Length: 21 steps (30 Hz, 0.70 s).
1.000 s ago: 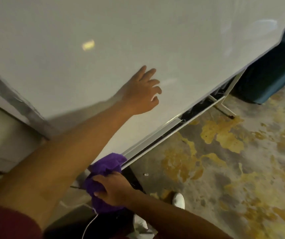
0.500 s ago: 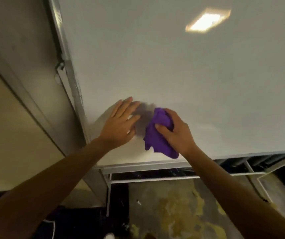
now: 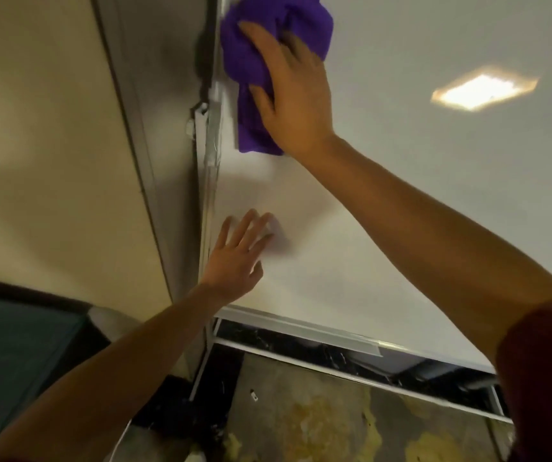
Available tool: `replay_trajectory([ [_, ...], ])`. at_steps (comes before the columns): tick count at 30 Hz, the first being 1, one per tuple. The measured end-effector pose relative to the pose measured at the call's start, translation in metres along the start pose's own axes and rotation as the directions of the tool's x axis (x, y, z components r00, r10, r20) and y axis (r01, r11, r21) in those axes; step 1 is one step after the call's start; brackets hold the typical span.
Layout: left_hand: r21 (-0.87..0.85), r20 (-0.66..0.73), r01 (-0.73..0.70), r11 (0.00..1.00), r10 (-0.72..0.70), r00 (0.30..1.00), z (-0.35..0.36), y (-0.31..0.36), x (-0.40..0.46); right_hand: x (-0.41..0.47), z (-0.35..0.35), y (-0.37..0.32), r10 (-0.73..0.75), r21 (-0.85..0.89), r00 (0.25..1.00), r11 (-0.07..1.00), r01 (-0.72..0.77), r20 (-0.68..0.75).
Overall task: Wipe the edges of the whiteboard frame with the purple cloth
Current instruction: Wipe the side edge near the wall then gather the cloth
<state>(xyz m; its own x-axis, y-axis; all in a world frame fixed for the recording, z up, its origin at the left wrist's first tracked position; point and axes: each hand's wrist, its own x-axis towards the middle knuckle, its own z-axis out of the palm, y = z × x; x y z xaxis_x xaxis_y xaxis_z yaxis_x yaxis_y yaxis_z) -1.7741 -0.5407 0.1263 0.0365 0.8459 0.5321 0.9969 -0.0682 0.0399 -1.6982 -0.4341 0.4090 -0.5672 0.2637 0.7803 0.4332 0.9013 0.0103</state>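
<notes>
1. Whiteboard [image 3: 401, 211]: white glossy panel filling 12 to 4 o'clock; a ceiling light reflects at 2 o'clock.
2. Wall [image 3: 51, 145]: beige, 9 to 11 o'clock, just beside the board's left edge.
3. Floor [image 3: 301, 411]: dark, mottled with yellow patches, 6 o'clock, seen through the stand rails.
4. Whiteboard frame [image 3: 212, 138]: grey metal strip running vertically at 12 o'clock; a second strip runs along the bottom at 5 o'clock. A bracket sits on its outer side.
5. Right hand [image 3: 296, 95]: 12 o'clock, fingers spread and curled over the cloth, pressing it flat to the board.
6. Purple cloth [image 3: 251, 58]: bunched, 12 o'clock, its left part touching the vertical frame strip.
7. Left hand [image 3: 237, 258]: centre, open, fingers splayed, holding nothing, braced on the board near the frame.
8. Risks, as judged: the cloth may snag on the bracket; a bunched wad may ride the panel and miss the strip; a hard push may shift the standing board.
</notes>
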Motion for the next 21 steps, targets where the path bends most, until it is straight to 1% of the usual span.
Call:
replay_trajectory([
  [3,-0.082,0.016,0.196,0.977,-0.195,0.981,0.006,0.003,-0.019,0.015,0.038,-0.014,-0.089,-0.136,0.993,0.986,0.098,0.074],
  [4,-0.117,0.037,0.264,0.958,-0.261,0.965,0.009,0.005,-0.028,0.015,0.05,-0.018,-0.113,-0.163,0.988,0.978,0.13,0.107],
  [5,-0.14,0.073,0.304,0.942,-0.296,0.952,0.014,0.009,-0.038,0.012,0.06,-0.021,-0.143,-0.186,0.98,0.968,0.167,0.136],
  [7,-0.142,0.164,0.296,0.945,-0.273,0.948,0.024,0.014,-0.061,0.003,0.08,-0.028,-0.203,-0.213,0.967,0.949,0.234,0.157],
  [8,-0.134,0.217,0.274,0.952,-0.242,0.946,0.028,0.015,-0.071,-0.003,0.087,-0.032,-0.207,-0.214,0.969,0.949,0.232,0.132],
  [10,-0.142,0.316,0.285,0.948,-0.229,0.921,0.033,0.014,-0.09,-0.011,0.098,-0.037,-0.178,-0.196,0.981,0.962,0.19,0.077],
  [12,-0.15,0.382,0.317,0.936,-0.241,0.892,0.036,0.014,-0.103,-0.016,0.104,-0.041,-0.171,-0.193,0.983,0.964,0.182,0.071],
  [13,-0.159,0.407,0.311,0.937,-0.225,0.885,0.037,0.019,-0.105,-0.02,0.104,-0.04,-0.18,-0.194,0.982,0.963,0.19,0.064],
  [16,-0.192,0.406,0.283,0.94,-0.187,0.895,0.042,0.038,-0.107,-0.03,0.105,-0.039,-0.207,-0.138,0.978,0.968,0.211,0.037],
  [19,-0.231,0.388,0.263,0.937,-0.159,0.908,0.048,0.056,-0.097,-0.042,0.105,-0.036,-0.204,-0.006,0.979,0.979,0.204,-0.009],
  [20,-0.237,0.377,0.259,0.936,-0.157,0.913,0.049,0.062,-0.094,-0.047,0.105,-0.033,-0.214,0.028,0.977,0.976,0.214,-0.009],
  [21,-0.237,0.366,0.256,0.937,-0.158,0.917,0.051,0.066,-0.092,-0.055,0.106,-0.031,-0.24,0.044,0.971,0.97,0.239,0.02],
])
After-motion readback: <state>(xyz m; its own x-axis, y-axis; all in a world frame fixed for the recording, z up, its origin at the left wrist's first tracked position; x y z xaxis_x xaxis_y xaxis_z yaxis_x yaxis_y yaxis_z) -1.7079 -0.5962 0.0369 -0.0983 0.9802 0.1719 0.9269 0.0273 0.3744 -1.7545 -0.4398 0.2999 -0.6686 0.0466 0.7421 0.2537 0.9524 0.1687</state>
